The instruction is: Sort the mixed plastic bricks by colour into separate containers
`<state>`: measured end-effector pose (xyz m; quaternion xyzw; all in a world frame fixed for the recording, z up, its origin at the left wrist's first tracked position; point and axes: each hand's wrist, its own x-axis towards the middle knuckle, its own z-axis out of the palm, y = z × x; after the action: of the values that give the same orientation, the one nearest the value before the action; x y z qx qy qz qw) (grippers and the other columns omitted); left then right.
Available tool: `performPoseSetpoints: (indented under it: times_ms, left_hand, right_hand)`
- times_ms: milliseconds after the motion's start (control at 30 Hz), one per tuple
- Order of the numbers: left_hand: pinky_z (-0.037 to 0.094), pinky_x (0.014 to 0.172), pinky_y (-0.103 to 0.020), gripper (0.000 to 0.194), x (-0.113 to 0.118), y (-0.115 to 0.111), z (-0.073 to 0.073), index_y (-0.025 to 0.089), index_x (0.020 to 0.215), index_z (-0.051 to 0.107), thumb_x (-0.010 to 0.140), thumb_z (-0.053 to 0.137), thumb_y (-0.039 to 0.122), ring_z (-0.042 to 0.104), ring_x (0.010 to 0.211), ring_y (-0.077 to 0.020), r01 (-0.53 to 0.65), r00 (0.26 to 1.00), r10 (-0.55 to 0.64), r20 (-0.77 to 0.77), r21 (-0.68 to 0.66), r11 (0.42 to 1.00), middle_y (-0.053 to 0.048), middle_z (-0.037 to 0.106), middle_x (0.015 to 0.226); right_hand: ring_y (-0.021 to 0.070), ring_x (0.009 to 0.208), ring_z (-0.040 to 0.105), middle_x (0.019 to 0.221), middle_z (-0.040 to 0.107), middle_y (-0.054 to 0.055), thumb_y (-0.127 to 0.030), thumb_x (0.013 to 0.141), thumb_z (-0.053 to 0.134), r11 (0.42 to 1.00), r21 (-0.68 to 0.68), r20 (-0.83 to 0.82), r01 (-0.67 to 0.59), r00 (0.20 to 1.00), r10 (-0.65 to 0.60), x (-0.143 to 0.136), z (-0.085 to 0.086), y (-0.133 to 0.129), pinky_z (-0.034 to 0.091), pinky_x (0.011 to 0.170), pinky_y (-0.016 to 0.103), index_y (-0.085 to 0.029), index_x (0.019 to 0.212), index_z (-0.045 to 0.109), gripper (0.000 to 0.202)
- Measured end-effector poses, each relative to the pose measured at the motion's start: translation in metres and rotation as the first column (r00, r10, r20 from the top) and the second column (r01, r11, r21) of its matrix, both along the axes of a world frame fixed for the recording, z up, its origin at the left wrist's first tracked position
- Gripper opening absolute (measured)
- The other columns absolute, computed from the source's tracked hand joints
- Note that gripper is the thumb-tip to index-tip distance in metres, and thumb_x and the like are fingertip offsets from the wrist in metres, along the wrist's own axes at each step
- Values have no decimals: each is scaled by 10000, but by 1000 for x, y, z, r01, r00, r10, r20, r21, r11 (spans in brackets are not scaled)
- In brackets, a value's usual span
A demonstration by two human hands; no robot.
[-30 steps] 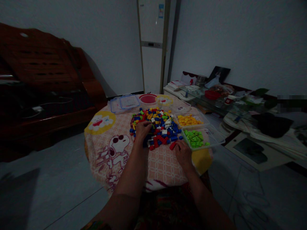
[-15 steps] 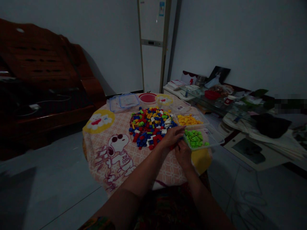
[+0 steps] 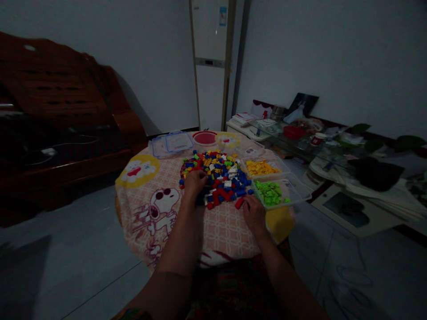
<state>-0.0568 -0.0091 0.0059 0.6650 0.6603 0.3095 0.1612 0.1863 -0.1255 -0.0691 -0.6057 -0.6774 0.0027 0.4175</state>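
Note:
A mixed pile of building bricks [image 3: 227, 183] in red, blue, yellow, green and white covers the middle of the round table. Over the pile's left part is my left hand [image 3: 195, 182], its fingers drawn together; what they hold, if anything, is hidden. My right hand [image 3: 254, 212] rests at the near right edge of the pile, fingers closed on a red building brick [image 3: 239, 203]. Beside it stands a clear plastic box [image 3: 286, 204] with green bricks [image 3: 269, 193]. Behind that, yellow bricks [image 3: 262, 167] fill part of another clear box [image 3: 284, 170].
Clear lids with blue rims [image 3: 179, 141] lie at the table's far left, near a red round patch [image 3: 204, 138]. A patterned cloth [image 3: 222, 235] covers the table. A wooden bench [image 3: 66, 111] stands left; a cluttered glass shelf [image 3: 283, 138] stands right.
My left hand has moved left from beside my right hand to the pile's left side. My right hand stays nearly in place, and the red brick in it now shows.

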Motion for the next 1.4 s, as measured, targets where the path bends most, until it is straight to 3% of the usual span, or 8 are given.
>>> performPoseSetpoints:
  times_ms: [167, 467, 600, 733, 867, 967, 1167, 1400]
  left_hand:
    - [442, 686, -285, 80, -9, 0, -2, 231, 788, 792, 718, 766, 201, 688, 825, -234, 54, 991, -70, -115, -132, 990, -52, 771, 851]
    - [447, 700, -271, 152, -4, 1, -5, 223, 847, 783, 728, 720, 153, 693, 867, -224, 154, 963, -182, -199, -148, 977, -55, 776, 894]
    - [478, 766, -283, 176, -7, 3, -6, 214, 877, 790, 733, 697, 177, 698, 889, -223, 175, 973, -190, -131, -117, 977, -49, 779, 913]
    - [508, 786, -306, 178, -8, 6, -10, 186, 842, 786, 716, 662, 206, 700, 838, -226, 149, 984, -145, 104, -31, 988, -53, 774, 872]
    - [526, 673, -296, 177, -5, 6, -15, 160, 787, 753, 689, 645, 261, 680, 711, -210, 179, 872, -169, 460, 22, 984, -43, 742, 748]
    - [524, 622, -296, 230, 0, 6, -17, 143, 794, 746, 668, 688, 327, 660, 656, -201, 219, 774, -212, 597, 61, 974, -43, 723, 719]
    - [535, 665, -295, 282, 35, -2, -16, 140, 865, 761, 699, 716, 364, 677, 707, -199, 347, 667, -343, 661, 131, 929, -53, 738, 774]
    - [551, 822, -325, 315, 110, -17, -17, 139, 1041, 784, 822, 692, 346, 706, 896, -225, 628, 487, -675, 555, 314, 712, -113, 748, 990]
  right_hand:
    - [216, 1001, 647, 1038, 727, 85, -124, 900, 447, 1000, 12, 2, 3, 1000, -3, 1, -1, 1, 504, 948, 341, -210, 967, 729, 302]
    - [220, 1014, 646, 1060, 726, 97, -137, 909, 450, 1000, -10, 11, 9, 1000, -9, 2, 0, 0, 502, 954, 343, -197, 975, 734, 297]
    - [215, 1017, 644, 1070, 726, 93, -133, 907, 446, 1000, -10, 17, 2, 1000, -2, 2, -1, 0, 497, 962, 340, -195, 999, 733, 308]
    - [214, 1018, 643, 1064, 727, 92, -128, 902, 444, 1000, -2, 5, -2, 1000, 2, 1, -1, 0, 495, 960, 336, -197, 991, 733, 311]
    - [217, 1002, 642, 1042, 727, 92, -129, 902, 442, 1000, -3, -2, -3, 1000, 3, 1, 1, 0, 500, 940, 338, -198, 978, 733, 308]
    - [212, 982, 641, 1028, 726, 89, -130, 905, 440, 1000, -4, 1, -12, 1000, 12, 1, 2, -1, 503, 921, 332, -198, 970, 730, 305]
    - [203, 974, 642, 1022, 720, 80, -129, 913, 450, 1000, -9, 9, 1, 1000, -1, 0, 2, -1, 496, 915, 316, -203, 961, 728, 291]
    - [218, 975, 638, 1030, 714, 95, -126, 922, 443, 1000, 12, 43, 3, 999, -4, 0, 0, 0, 492, 906, 329, -191, 975, 718, 287]
